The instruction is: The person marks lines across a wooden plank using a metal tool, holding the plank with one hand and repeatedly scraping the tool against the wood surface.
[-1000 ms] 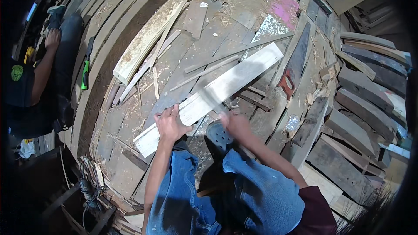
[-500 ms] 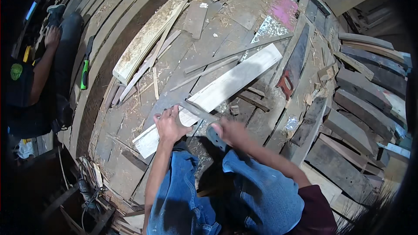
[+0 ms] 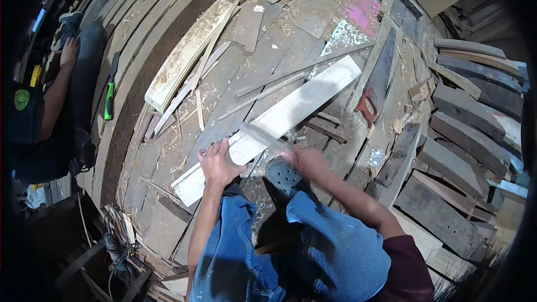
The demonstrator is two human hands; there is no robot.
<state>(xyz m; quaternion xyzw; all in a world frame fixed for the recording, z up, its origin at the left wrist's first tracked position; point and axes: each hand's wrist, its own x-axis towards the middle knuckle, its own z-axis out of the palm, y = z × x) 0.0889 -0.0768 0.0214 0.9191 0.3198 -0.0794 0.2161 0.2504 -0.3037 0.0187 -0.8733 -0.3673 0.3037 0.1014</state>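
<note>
A pale wooden board point(image 3: 316, 98) lies slantwise in front of me, its near end at my left. Gripping that near part is my left hand point(image 3: 220, 164), its fingers over the far edge and its thumb by the near one. My right hand point(image 3: 307, 163) is closed around one end of a long flat grey tool point(image 3: 264, 137). The tool lies across the board just right of my left hand; motion blurs it, so its exact kind cannot be made out. Below the tool, a grey clog with holes point(image 3: 281, 176) is on my foot.
A handsaw point(image 3: 377, 78) with a reddish handle lies to the right, with stacked wood pieces point(image 3: 458, 134) beyond. Thin strips point(image 3: 268, 95) and a thick beam point(image 3: 190, 50) lie farther off. Past a curved timber, a green-handled chisel point(image 3: 109, 98) rests near another person's arm point(image 3: 59, 84).
The grey tool and my right hand have shifted slightly to the right across the board, showing more of the clog. My left hand stays in place on the board.
</note>
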